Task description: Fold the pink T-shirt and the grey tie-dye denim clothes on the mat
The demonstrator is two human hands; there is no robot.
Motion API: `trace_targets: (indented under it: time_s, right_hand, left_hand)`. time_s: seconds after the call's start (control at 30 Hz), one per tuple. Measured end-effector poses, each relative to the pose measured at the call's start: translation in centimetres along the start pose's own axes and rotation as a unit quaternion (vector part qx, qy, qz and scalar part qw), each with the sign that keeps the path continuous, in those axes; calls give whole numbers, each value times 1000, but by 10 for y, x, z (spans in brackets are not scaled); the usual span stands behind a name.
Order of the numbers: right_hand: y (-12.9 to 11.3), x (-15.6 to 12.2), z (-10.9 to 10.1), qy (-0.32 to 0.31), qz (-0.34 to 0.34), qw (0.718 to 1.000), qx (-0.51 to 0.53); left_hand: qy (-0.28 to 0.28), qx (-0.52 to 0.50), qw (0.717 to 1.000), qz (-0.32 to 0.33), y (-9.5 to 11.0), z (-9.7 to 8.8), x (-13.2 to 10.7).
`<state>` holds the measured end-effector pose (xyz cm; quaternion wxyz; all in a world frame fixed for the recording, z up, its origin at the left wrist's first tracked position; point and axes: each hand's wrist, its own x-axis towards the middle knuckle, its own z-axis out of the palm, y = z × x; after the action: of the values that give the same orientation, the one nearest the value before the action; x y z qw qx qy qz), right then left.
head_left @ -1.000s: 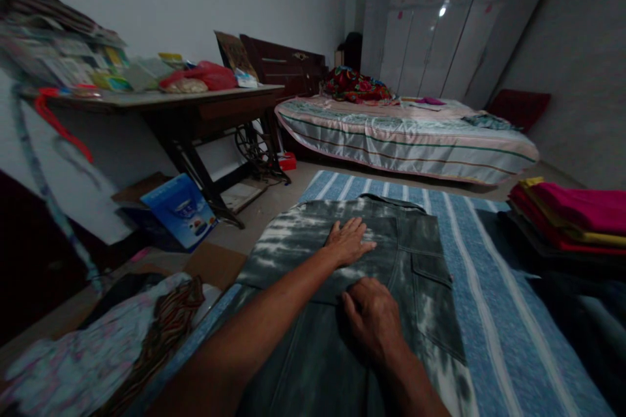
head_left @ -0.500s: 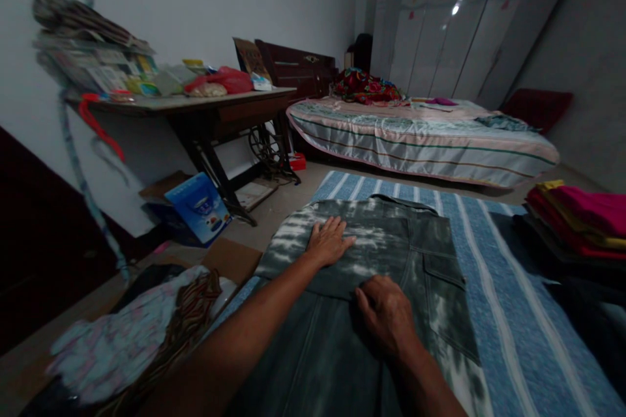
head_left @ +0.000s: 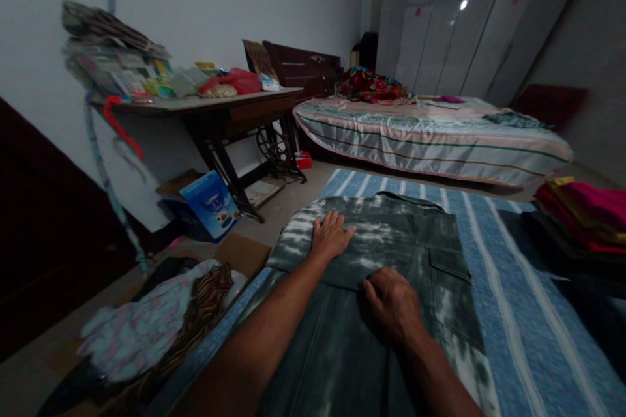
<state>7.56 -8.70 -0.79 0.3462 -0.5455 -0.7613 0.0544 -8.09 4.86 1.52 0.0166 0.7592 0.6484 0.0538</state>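
Several pale doors front the wardrobe at the back of a dim room, behind a bed draped in a glossy striped cover. Nearer, a blue sheet with white stripes spreads across the foreground. Against the left wall, a wooden surface stands on dark legs with a spoked wheel beneath. A dark green jacket with whitish mottling lies laid out on the sheet, collar toward the bed, a flapped pocket on its right side. Floral cloth lies heaped to the left, beside the sheet; a folded stack in pink, red, yellow and black sits to the right. A red patterned blanket is bunched on the bed. Below the wooden surface stands a blue box; on top rests a red bag. The person's left hand presses palm down on the jacket, fingers extended, gripping nothing. The right hand, fingers curled under, rests on a crosswise edge of the jacket; whether it pinches the fabric cannot be told.
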Motion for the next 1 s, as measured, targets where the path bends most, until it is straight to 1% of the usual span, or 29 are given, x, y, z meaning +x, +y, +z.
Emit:
trace_targets:
  time_s: [0.17, 0.23, 0.33, 0.43, 0.5, 0.7, 0.8, 0.87, 1.0]
  right_hand:
    - [-1, 1, -2, -6, -3, 1000, 0]
    - [-2, 1, -2, -4, -6, 1000, -4]
    - [-1, 2, -2, -8, -4, 1000, -17]
    - [-1, 3, -1, -18, -2, 1000, -21]
    - [0, 2, -2, -21, -1, 1000, -16]
    - [1, 1, -3, -29, 3, 1000, -5]
    - [1, 1, -3, -26, 3, 1000, -6]
    - [1, 1, -2, -25, 1, 1000, -7]
    - [-1, 1, -4, -21, 0, 1000, -3]
  left_hand:
    - [-30, -2, 1000, 3, 0, -10, -2]
    - [-34, 3, 999, 16, -3, -15, -8]
    - [-32, 6, 998, 46, -11, -19, -23]
    - [-71, 0, 996, 58, -20, -19, -36]
    - [-91, 1, 994, 59, -23, -18, -40]
    - [-78, 4, 996, 41, -21, -18, -43]
    - [-44, 21, 998, 37, -19, -20, -53]
    - [-35, 27, 998, 48, -21, -20, -61]
    - [-83, 4, 995, 49, -29, -19, -68]
